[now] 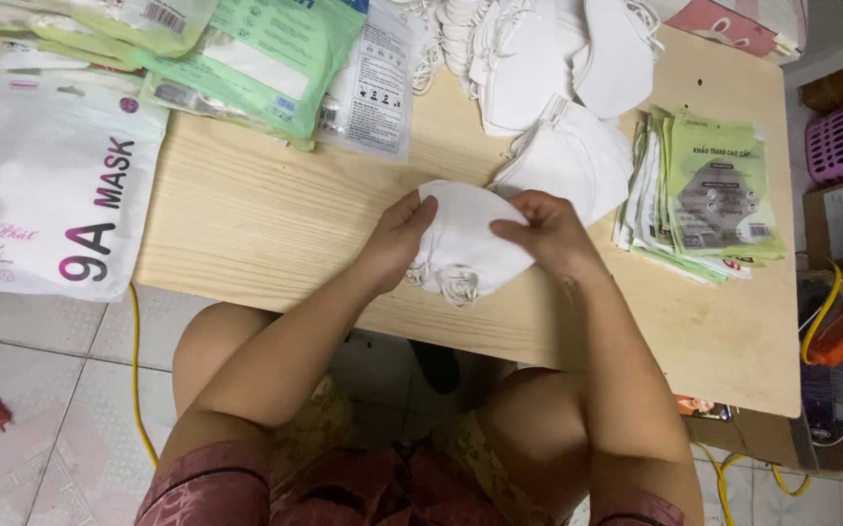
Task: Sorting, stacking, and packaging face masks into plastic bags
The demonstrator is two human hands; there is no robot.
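Note:
A folded white face mask (465,239) with its ear loops hanging at the near edge is held between both hands above the low wooden table (275,224). My left hand (400,234) grips the mask's left side. My right hand (543,226) pinches its right side with fingers laid over the top. Just behind the hands lies a small pile of white masks (573,156), and a bigger heap of white masks (538,54) sits at the far edge.
A stack of green-and-grey flat packets (714,190) lies on the right. Green pouches (256,58) and a clear packet are at the back left. A large white bag (46,185) overhangs the left edge. Yellow cable (135,360) runs on the tiled floor.

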